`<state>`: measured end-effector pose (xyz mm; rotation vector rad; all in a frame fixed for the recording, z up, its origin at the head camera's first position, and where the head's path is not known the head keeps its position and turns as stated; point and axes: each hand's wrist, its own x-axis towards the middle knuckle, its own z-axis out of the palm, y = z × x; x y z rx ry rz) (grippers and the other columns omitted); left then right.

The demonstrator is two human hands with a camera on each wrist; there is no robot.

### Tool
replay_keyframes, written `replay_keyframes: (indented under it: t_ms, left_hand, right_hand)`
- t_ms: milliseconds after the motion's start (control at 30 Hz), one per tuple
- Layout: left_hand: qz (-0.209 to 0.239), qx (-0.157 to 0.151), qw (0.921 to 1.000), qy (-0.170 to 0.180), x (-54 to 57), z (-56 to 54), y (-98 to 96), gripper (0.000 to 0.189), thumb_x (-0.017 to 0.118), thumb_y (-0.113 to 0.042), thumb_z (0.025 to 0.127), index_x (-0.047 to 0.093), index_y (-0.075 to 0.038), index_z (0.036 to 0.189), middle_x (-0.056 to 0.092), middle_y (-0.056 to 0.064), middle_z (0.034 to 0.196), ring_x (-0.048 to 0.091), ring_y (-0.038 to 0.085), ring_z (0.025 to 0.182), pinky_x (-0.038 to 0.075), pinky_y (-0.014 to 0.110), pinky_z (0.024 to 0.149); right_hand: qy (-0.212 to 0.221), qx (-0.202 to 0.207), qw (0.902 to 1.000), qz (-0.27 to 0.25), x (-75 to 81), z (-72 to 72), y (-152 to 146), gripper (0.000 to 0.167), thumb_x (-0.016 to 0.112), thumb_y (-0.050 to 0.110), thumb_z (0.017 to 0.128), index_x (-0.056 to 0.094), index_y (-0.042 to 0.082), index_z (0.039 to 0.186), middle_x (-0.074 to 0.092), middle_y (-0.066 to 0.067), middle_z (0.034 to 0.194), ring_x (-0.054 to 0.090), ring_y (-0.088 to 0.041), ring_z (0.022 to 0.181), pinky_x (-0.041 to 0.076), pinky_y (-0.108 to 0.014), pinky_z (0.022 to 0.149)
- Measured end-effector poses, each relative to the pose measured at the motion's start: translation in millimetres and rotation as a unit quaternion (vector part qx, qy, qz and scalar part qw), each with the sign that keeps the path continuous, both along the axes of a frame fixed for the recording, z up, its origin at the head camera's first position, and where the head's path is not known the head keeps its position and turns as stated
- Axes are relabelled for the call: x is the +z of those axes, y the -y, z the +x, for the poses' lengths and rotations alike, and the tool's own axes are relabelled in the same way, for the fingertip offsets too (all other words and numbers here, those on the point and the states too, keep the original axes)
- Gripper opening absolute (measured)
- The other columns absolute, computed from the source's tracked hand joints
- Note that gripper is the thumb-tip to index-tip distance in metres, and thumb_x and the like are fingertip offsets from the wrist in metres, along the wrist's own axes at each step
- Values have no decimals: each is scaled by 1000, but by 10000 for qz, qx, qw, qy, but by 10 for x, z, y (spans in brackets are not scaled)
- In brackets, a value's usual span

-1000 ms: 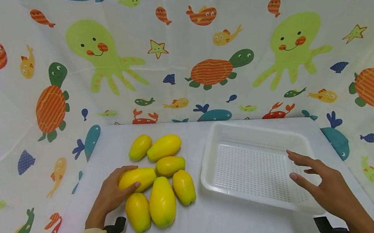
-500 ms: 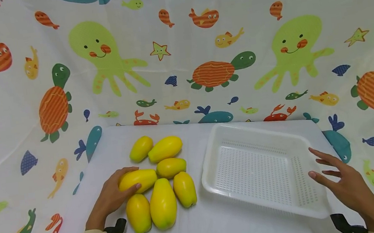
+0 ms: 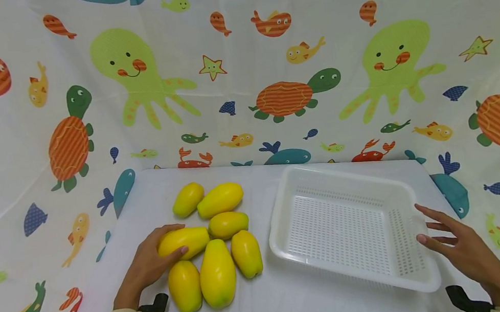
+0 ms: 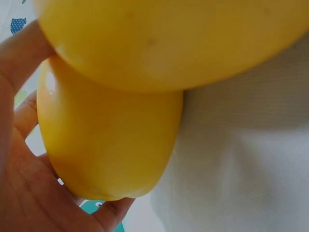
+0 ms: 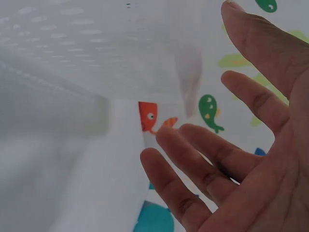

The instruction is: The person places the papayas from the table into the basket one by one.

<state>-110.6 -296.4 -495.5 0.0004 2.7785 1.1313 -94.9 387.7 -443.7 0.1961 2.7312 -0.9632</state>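
Seven papayas (image 3: 218, 275) lay clustered; my left hand (image 3: 150, 257) gripped the nine-o'clock papaya (image 3: 191, 239), seemingly for control; my right hand (image 3: 466, 244), fingers unclenched, flanked the basket (image 3: 337, 228) at three o'clock.

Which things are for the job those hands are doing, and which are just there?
Probably for the job:
the yellow fruit held by the left hand
six other yellow fruits
the white basket beside the right hand

Probably just there:
the sea-animal cloth behind
the white tabletop
the black wrist pieces
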Motion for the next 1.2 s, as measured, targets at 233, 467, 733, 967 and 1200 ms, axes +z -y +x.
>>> replay_keyframes:
  t_ms: [233, 467, 733, 967, 1200]
  left_hand:
    - [15, -25, 10000, -87, -7, 4, 5, 68, 72, -58, 96, 52, -26, 153, 50, 17, 160, 46, 46, 144, 33, 77, 118]
    - [21, -20, 10000, -83, -1, 5, -3, 68, 72, -58, 96, 53, -26, 153, 50, 17, 160, 47, 46, 143, 34, 76, 118]
    - [-25, 18, 10000, -30, 1, 0, -8, 70, 72, -61, 95, 52, -27, 153, 49, 17, 161, 47, 45, 144, 34, 76, 118]
    - [-11, 30, 10000, -16, -5, 3, -11, 70, 72, -61, 95, 52, -27, 153, 51, 16, 159, 49, 44, 142, 36, 75, 117]
    - [-1, -8, 10000, -90, -14, 6, -2, 67, 72, -59, 96, 53, -28, 152, 53, 15, 157, 51, 42, 139, 37, 75, 116]
  right_hand:
    - [7, 132, 9997, -206, -132, -12, -23, 92, 68, 53, 101, 16, 25, 172, 28, -37, 167, 50, -68, 133, 62, -65, 87]
    - [184, 121, 9976, -662, -220, -21, -29, 95, 68, 50, 102, 8, 27, 173, 33, -38, 165, 52, -64, 137, 64, -60, 87]
    - [135, 101, 9958, -899, -240, -16, -33, 99, 68, 47, 103, -3, 33, 171, 27, -38, 167, 50, -66, 137, 64, -60, 86]
    - [142, 204, 9943, -1038, -237, -41, -24, 96, 67, 46, 104, -2, 37, 171, 27, -36, 168, 49, -63, 139, 65, -56, 87]
    - [181, 361, 9911, -1270, -237, -76, -14, 92, 66, 40, 105, 1, 40, 170, 27, -35, 168, 58, -60, 133, 67, -51, 83]
